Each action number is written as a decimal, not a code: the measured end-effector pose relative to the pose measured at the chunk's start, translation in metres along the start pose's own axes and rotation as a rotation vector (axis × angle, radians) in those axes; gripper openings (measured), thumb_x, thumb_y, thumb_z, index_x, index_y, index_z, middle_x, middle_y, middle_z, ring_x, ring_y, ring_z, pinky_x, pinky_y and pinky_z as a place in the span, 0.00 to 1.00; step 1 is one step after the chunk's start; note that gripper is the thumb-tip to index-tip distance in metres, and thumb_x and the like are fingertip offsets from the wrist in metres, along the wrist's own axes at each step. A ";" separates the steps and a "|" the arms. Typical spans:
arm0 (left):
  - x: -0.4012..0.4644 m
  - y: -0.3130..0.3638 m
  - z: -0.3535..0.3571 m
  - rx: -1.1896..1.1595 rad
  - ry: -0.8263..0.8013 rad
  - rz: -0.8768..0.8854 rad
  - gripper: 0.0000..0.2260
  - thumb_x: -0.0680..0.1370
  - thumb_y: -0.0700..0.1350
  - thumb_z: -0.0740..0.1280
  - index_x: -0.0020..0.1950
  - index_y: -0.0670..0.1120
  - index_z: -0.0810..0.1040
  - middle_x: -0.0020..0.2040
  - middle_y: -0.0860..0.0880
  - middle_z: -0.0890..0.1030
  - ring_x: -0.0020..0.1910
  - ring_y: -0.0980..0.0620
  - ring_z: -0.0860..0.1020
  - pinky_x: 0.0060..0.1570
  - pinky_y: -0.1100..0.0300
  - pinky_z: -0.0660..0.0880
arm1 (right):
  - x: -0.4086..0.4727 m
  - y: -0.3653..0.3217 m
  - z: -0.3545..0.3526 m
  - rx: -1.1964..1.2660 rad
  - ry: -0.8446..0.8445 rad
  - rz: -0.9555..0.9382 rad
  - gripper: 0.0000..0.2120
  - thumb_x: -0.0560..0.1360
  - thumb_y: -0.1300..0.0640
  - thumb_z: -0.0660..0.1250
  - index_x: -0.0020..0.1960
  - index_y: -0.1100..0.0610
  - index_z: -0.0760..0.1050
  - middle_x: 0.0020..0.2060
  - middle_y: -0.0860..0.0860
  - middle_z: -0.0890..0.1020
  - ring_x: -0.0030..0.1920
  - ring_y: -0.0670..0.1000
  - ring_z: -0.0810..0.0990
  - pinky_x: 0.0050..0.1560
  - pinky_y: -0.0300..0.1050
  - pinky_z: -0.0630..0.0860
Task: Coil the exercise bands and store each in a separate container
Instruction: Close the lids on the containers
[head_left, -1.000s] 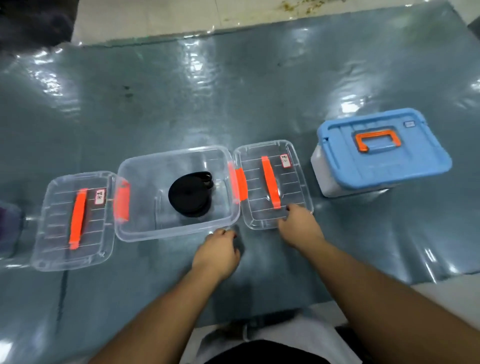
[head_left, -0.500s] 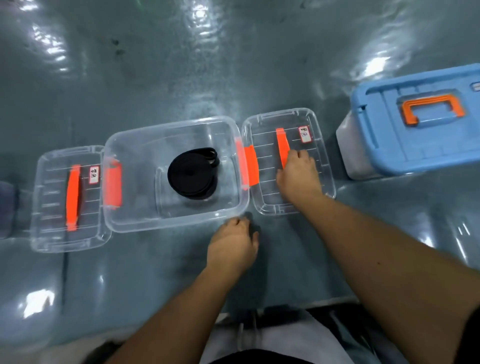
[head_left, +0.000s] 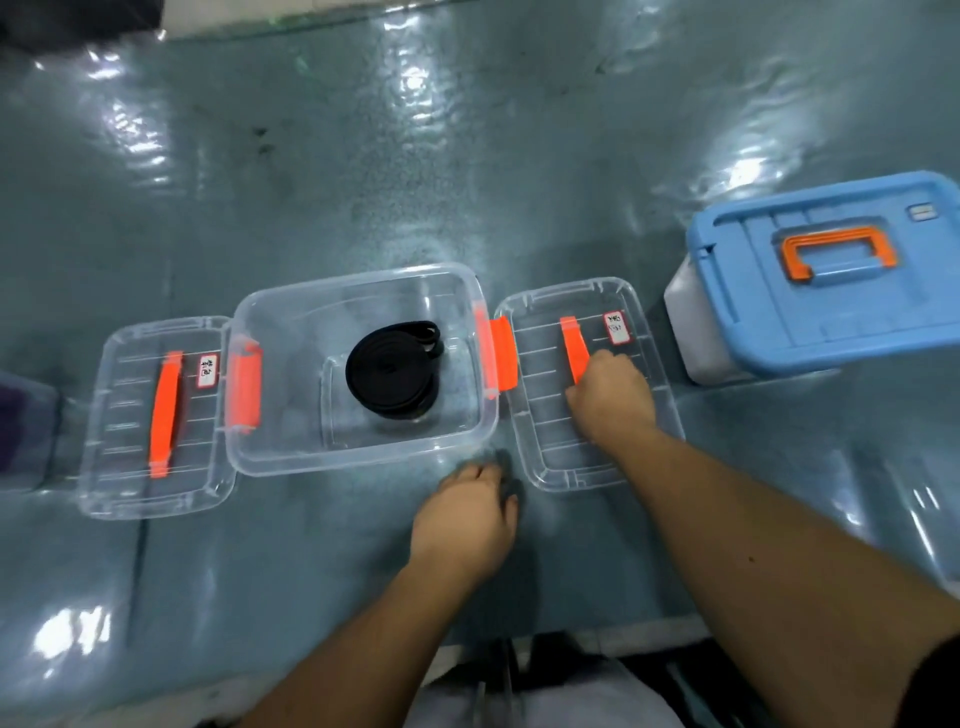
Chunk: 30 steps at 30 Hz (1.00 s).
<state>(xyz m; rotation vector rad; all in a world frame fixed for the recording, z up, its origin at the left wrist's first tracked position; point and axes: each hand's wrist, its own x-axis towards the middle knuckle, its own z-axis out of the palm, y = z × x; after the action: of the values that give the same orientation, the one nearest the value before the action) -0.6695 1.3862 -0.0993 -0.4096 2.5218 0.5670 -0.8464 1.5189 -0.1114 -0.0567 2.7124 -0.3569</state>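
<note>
A coiled black exercise band (head_left: 395, 371) lies on the floor of an open clear container (head_left: 358, 460) in the middle of the mat. Right of it lies a clear lid (head_left: 550, 462) with an orange handle (head_left: 571, 338) and a white label. My right hand (head_left: 610, 397) rests on this lid, fingers curled over the near end of the handle. My left hand (head_left: 465, 519) sits on the mat just in front of the container's near right corner, loosely curled and holding nothing.
A second clear lid (head_left: 119, 467) with an orange handle lies left of the container. A closed box with a blue lid (head_left: 841, 312) stands at the right. A dark purple thing (head_left: 15, 415) shows at the far left edge. The mat is glossy grey-green.
My right hand has moved from the lid's near edge up onto its orange handle. My left hand has stayed by the container's corner. The camera has tilted closer.
</note>
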 end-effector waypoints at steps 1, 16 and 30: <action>-0.003 0.002 -0.003 0.008 0.005 0.009 0.16 0.82 0.56 0.59 0.67 0.52 0.74 0.66 0.48 0.77 0.64 0.44 0.76 0.59 0.50 0.76 | -0.007 0.005 -0.001 0.007 -0.007 0.001 0.13 0.76 0.58 0.71 0.56 0.66 0.77 0.55 0.65 0.82 0.56 0.66 0.82 0.57 0.54 0.79; -0.049 0.036 -0.058 0.030 0.183 0.106 0.13 0.82 0.54 0.61 0.64 0.53 0.76 0.62 0.49 0.81 0.60 0.44 0.80 0.55 0.50 0.79 | -0.062 0.052 -0.038 0.498 0.001 0.117 0.06 0.74 0.54 0.71 0.40 0.55 0.79 0.39 0.56 0.85 0.43 0.60 0.82 0.43 0.46 0.73; -0.056 -0.012 -0.127 -0.296 0.462 -0.064 0.11 0.79 0.53 0.66 0.61 0.55 0.80 0.56 0.54 0.83 0.54 0.50 0.81 0.50 0.57 0.77 | -0.072 -0.046 -0.098 0.401 0.061 -0.314 0.05 0.71 0.53 0.73 0.40 0.50 0.78 0.34 0.46 0.82 0.37 0.52 0.80 0.40 0.44 0.71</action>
<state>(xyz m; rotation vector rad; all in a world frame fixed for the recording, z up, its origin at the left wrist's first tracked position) -0.6716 1.3263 0.0262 -0.8066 2.8483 0.9139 -0.8192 1.5042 0.0150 -0.3635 2.6345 -0.9994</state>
